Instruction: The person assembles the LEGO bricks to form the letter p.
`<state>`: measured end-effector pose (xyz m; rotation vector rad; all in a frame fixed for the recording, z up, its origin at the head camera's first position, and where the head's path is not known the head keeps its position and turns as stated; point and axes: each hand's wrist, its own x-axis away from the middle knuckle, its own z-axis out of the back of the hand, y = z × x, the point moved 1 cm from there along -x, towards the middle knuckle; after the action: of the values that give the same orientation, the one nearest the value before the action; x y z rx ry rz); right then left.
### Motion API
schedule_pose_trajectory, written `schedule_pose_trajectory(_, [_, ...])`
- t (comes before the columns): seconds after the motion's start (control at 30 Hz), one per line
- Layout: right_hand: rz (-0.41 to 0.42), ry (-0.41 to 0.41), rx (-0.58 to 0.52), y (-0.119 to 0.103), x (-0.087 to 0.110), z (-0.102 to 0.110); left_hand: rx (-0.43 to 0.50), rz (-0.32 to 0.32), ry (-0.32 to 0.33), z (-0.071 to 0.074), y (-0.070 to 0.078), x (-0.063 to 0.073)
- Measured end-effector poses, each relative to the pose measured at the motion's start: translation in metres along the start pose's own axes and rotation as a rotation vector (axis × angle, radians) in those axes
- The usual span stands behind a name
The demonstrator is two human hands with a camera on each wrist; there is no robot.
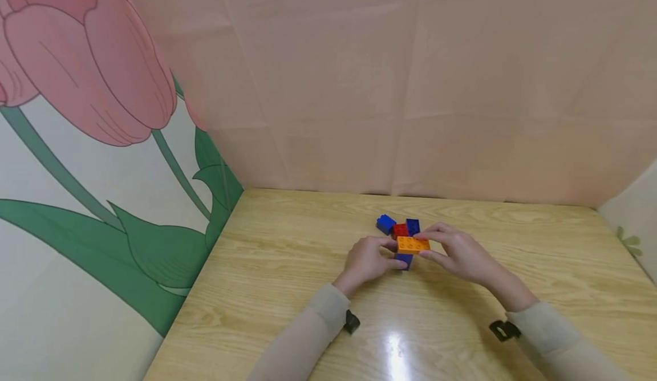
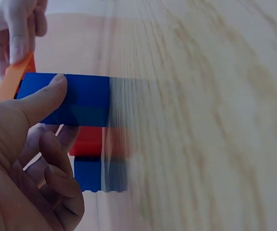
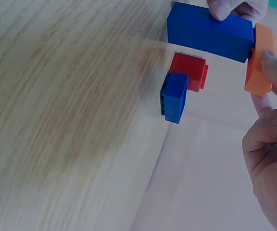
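Both hands work at the same small cluster on the tabletop (image 1: 287, 278), each with its own part. The left hand (image 1: 366, 262) pinches a blue stack (image 2: 88, 94), its thumb flat along one face and other fingers round the opposite side; a seam across the middle, plain in the right wrist view, suggests two blue blocks joined end on end. The stack stands upright, its lower end apparently resting on the tabletop, which probably gives a firm base, while the side grip likely guards against toppling. The right hand (image 1: 464, 252) grips the orange block (image 1: 413, 245) between thumb and fingers, holding it across the top of the stack with its studs upward. Held by its edges and overhanging the stack toward the right hand, the orange block probably stays easy to line up, as its studs and the top below are left free. Whether it is fully pressed down I cannot tell; a narrow dark line shows where the two meet. Just beyond the stack sit a red block (image 1: 400, 231), a loose blue block (image 1: 385, 225) to its left and a dark blue block (image 1: 413, 226) to its right, perhaps set there as spares within reach.
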<state>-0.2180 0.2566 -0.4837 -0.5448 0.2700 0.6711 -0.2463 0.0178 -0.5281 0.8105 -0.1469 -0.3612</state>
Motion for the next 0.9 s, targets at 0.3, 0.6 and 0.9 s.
schedule_pose_trajectory(0.3, [0.012, -0.003, -0.018, 0.003, 0.001, -0.001, 0.003, 0.009, 0.000, 0.001, 0.001, 0.002])
schedule_pose_trajectory(0.6, [0.028, -0.020, 0.047, -0.001, -0.002, 0.003, -0.004, 0.012, 0.009, 0.003, 0.002, 0.003])
schedule_pose_trajectory(0.9, [0.025, -0.056, 0.065, -0.006, -0.010, 0.001, -0.017, 0.004, 0.004, 0.000, 0.002, 0.002])
